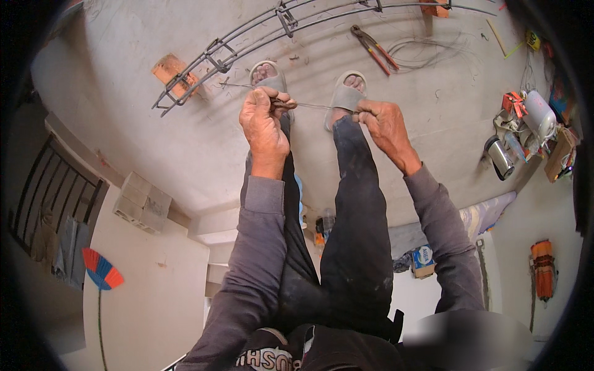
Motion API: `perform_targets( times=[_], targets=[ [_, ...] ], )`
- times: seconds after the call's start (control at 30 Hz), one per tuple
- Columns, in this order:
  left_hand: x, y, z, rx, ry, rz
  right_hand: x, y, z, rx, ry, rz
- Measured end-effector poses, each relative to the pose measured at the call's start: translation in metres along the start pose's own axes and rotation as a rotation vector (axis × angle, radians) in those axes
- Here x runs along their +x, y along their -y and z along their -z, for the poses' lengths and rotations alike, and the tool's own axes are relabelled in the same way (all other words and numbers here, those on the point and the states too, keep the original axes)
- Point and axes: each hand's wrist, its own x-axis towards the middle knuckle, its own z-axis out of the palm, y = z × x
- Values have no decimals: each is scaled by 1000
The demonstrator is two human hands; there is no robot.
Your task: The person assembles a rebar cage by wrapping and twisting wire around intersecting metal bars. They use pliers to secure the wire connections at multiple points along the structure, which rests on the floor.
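Observation:
My left hand (265, 127) is closed, pinching a small dark bundle of wire (284, 104) between thumb and fingers. A thin wire (317, 107) stretches from it across to my right hand (387, 127), whose fingers are pinched on the other end. Both hands are raised in front of my shins, above my sandalled feet. Beyond them, a long cage of steel reinforcing bars (221, 64) curves across the view. Red-handled pincers (367, 42) lie on the floor past my right foot, beside a loose coil of thin wire (427, 43).
An orange brick (167, 68) and another brick (435, 8) support the cage. Wire scraps litter the floor. At right are a metal flask (499, 157), assorted items and a folded orange umbrella (542, 270). Grey blocks (141, 201) and a red-and-blue broom (102, 270) are at left.

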Motion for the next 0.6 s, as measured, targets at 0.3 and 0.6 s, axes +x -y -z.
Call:
perform_targets(
  times=[0.3, 0.6],
  targets=[
    [-2, 11, -4, 3, 54, 61, -16, -31, -11, -307, -122, 162],
    [-11, 23, -24, 191, 89, 129, -1, 16, -25, -205, -227, 293]
  ],
)
